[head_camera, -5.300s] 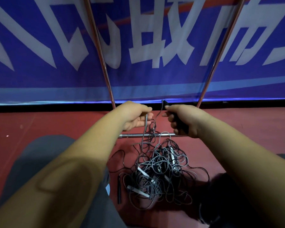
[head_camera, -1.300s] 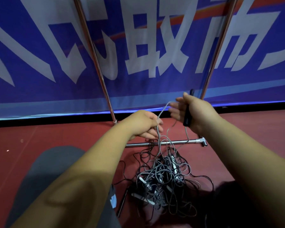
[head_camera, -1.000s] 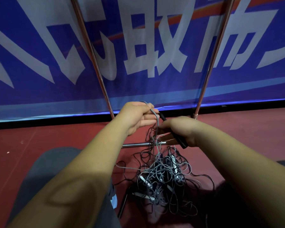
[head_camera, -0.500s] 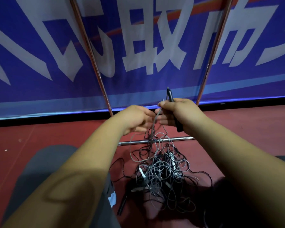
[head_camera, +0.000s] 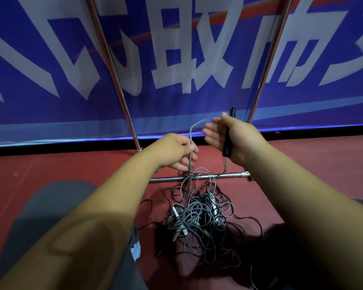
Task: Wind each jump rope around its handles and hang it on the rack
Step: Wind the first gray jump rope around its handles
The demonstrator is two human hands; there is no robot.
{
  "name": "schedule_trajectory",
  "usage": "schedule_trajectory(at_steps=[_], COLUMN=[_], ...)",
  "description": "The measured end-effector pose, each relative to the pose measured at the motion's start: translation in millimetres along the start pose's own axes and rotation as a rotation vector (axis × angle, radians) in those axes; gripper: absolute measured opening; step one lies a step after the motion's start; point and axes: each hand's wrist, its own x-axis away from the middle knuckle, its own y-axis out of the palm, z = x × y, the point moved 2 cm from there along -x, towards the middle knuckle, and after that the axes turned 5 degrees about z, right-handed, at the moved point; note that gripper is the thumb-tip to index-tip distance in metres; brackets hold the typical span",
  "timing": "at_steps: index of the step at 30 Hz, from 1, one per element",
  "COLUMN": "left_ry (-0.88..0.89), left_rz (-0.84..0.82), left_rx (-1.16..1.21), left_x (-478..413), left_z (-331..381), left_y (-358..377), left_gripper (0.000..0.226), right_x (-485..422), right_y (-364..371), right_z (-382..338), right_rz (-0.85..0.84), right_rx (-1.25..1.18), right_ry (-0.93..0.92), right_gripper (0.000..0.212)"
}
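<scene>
While the left hand (head_camera: 174, 152) pinched the thin grey jump-rope cord (head_camera: 190, 143) in curled fingers, the right hand (head_camera: 239, 139) clasped the slim black plastic handle (head_camera: 227, 145) upright against its palm. Its fingers were blurred and half spread toward the cord's upper bend. From the left hand the cord ran straight down into the tangled heap of grey and black ropes (head_camera: 201, 222) on the dark red floor (head_camera: 71, 168).

That looked like the chief hazard. Any firm pull could tighten a knot in the heap or drag neighbouring ropes up with this one. Several strands also lay across the low bar of the chrome metal rack (head_camera: 228, 175), where a loop could snag. With the right fingers loose, the bend might slip off and spoil a wrap. Only one handle showed in that hand, so its mate could be buried in the pile.

The blue fabric banner (head_camera: 50, 38) behind carried large white Chinese characters. They were cropped at the top edge and warped, and I could not read them with confidence. No brand showed on the handle or rack.
</scene>
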Motion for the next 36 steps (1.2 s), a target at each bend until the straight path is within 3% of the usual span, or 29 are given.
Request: schedule_trajectory(at_steps=[3,6,10,14,19,22,25,27,29,32,36], left_ry=[0.019,0.033,0.056,0.062,-0.045,-0.139,-0.072,-0.015,0.051,0.070,0.028], left_rz=[0.118,0.192,0.207,0.233,0.309,0.095,-0.202,-0.288,-0.214,-0.072,0.053], left_rx=[0.256,0.494,0.725,0.768,0.530,0.146,-0.295,-0.447,-0.467,-0.307,-0.133], left_x=[0.4,0.0,0.6,-0.9,-9.3,-8.9,-9.3,-9.4,-9.1,-8.7,-6.9], left_z=[10.6,18.1,20.9,19.5,9.4,-3.8,-19.5,-23.9,-20.7,-14.0,-7.0], left_y=[-4.2,-9.3,-16.5,-21.4,-27.4,-20.0,-6.2,0.3,0.1,0.2,-0.1], left_gripper=[0.022,0.020,0.021,0.022,0.020,0.028,0.045,0.040,0.026,0.018,0.020], right_x=[0.7,9.6,12.8,10.7,17.6,19.1,19.5,19.2,17.6,11.8,1.7], right_y=[-1.2,3.7,9.1,11.7,16.7,18.3,16.2,14.5,12.5,9.5,1.9], right_z=[17.1,32.2,43.8,43.2,30.1,16.2,3.2,-0.7,-1.0,-1.2,0.5], right_rz=[-0.001,-0.100,-0.187,-0.240,-0.199,-0.124,-0.078,-0.060,-0.051,-0.026,0.043], right_rx=[0.380,0.598,0.669,0.630,0.498,0.293,0.113,0.015,-0.077,-0.170,-0.055], right_ry=[0.108,0.166,0.140,0.059,-0.028,-0.083,-0.126,-0.131,-0.116,-0.089,-0.034], right_gripper=[0.023,0.021,0.011,0.003,0.007,0.013,0.017,0.017,0.016,0.026,0.021])
